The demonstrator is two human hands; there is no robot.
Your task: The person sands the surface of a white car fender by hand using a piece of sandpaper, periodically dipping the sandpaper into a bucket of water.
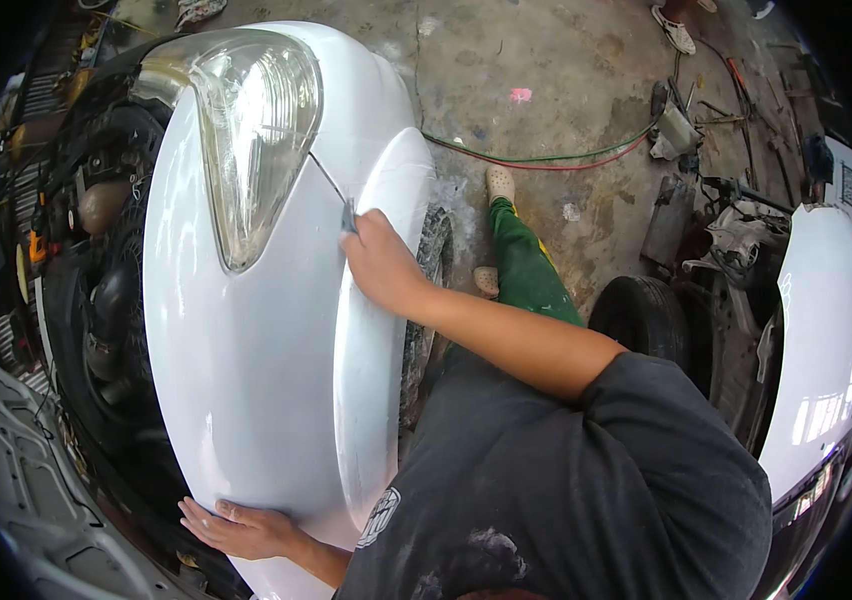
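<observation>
My right hand (383, 262) is closed around a small grey flat piece (349, 216), possibly folded sandpaper. It presses this against the white fender (276, 380), at the lower end of the dark seam beside the clear headlight (261, 150). Most of the piece is hidden by my fingers. Lower down, my left hand (246, 530) lies flat on the fender's upper surface, fingers stretched out and holding nothing. The raised wheel-arch edge (366, 400) runs along the fender below my right wrist, with part of a wheel (436, 240) showing under it.
The dark engine bay (106, 250) lies exposed at left, near a grey panel's inner side (36, 480). Green and red hoses (546, 160) cross the concrete floor. A loose tire (641, 320), car parts and a white car panel (821, 320) stand at right. Another person's shoe (676, 32) shows far off.
</observation>
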